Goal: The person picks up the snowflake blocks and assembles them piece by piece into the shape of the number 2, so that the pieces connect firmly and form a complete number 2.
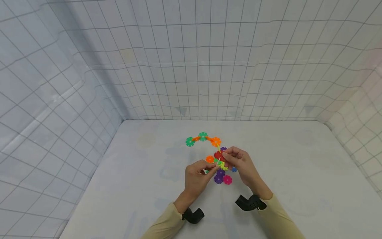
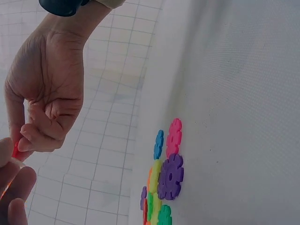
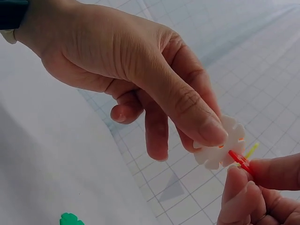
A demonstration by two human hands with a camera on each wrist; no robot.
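My left hand (image 1: pixel 197 177) pinches a white flower-shaped disc (image 3: pixel 232 129), a notched plastic piece, between thumb and fingers. A red disc (image 1: pixel 217 155) of the same kind is gripped by my right hand (image 1: pixel 243 165). In the right wrist view, the red disc's edge meets the white disc's rim, and the two stand crosswise. From the red disc a chain runs away to the left: a yellow disc seen edge-on (image 1: pixel 219 148), an orange disc (image 1: pixel 216 141), then further orange pieces and green discs (image 1: pixel 203 136). My fingertips hide part of both held discs.
Loose discs lie on the white table (image 1: pixel 143 186) below my hands: purple (image 2: pixel 171 177), pink (image 2: pixel 174 138), blue (image 2: pixel 159 144), green, yellow and orange (image 1: pixel 210 159). White grid-patterned sheets (image 1: pixel 209 66) enclose the table at the back and sides.
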